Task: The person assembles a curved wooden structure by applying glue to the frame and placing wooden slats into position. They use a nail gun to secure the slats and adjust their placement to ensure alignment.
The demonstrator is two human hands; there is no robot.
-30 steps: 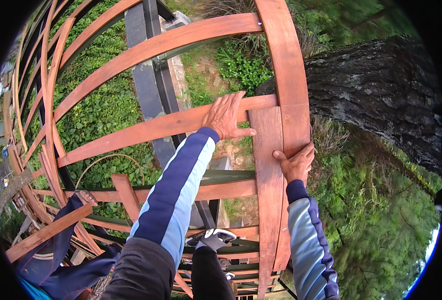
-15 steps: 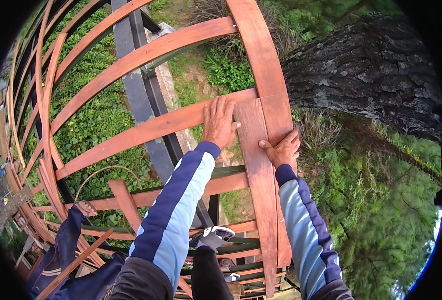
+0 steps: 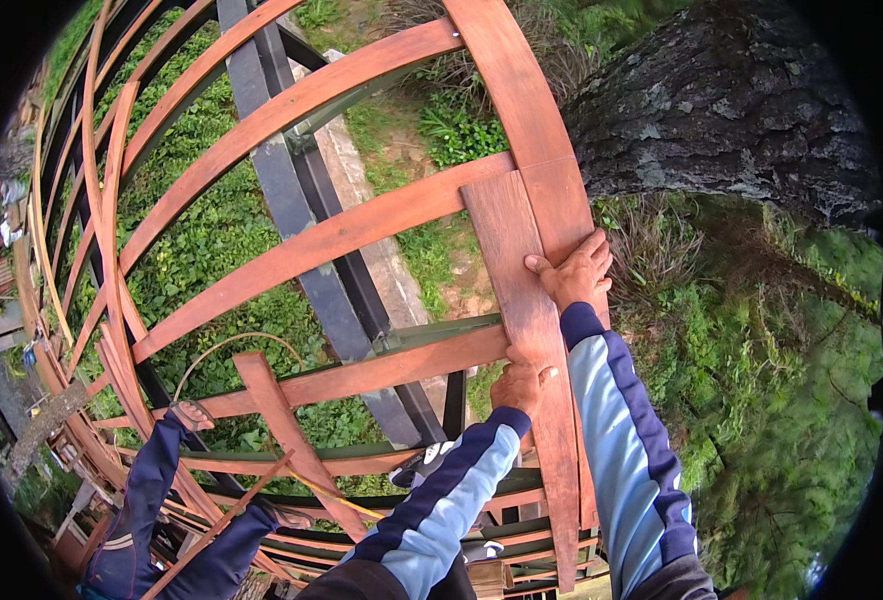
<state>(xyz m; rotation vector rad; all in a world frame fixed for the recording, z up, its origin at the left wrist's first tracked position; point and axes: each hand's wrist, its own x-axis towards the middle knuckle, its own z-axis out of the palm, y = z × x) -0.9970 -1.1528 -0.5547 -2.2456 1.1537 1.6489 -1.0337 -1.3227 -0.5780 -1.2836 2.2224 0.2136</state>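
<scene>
A loose reddish-brown wooden plank [image 3: 507, 230] lies lengthwise over the crossing slats, against the inner side of the outer edge board [image 3: 560, 210]. Lower down, my left hand [image 3: 524, 385] is closed around the plank's left edge, its thumb on the top face. My right hand [image 3: 574, 272] holds the outer edge board, fingers bent over its right edge and thumb reaching to the loose plank. The plank's top end rests on a slat [image 3: 362, 228] near a joint in the edge board.
Dark steel beams [image 3: 307, 240] run beneath the slats, with wide gaps down to greenery. A thick tree trunk [image 3: 722, 110] stands beyond the outer edge. At lower left are another person's dark-trousered legs [image 3: 142, 510]. A short board [image 3: 292, 440] lies across slats; my shoe [image 3: 430, 460] is near it.
My left hand has left the slat near the plank's top end and moved down to grip the plank's left edge. My right hand stays beside the seam. The short board has shifted.
</scene>
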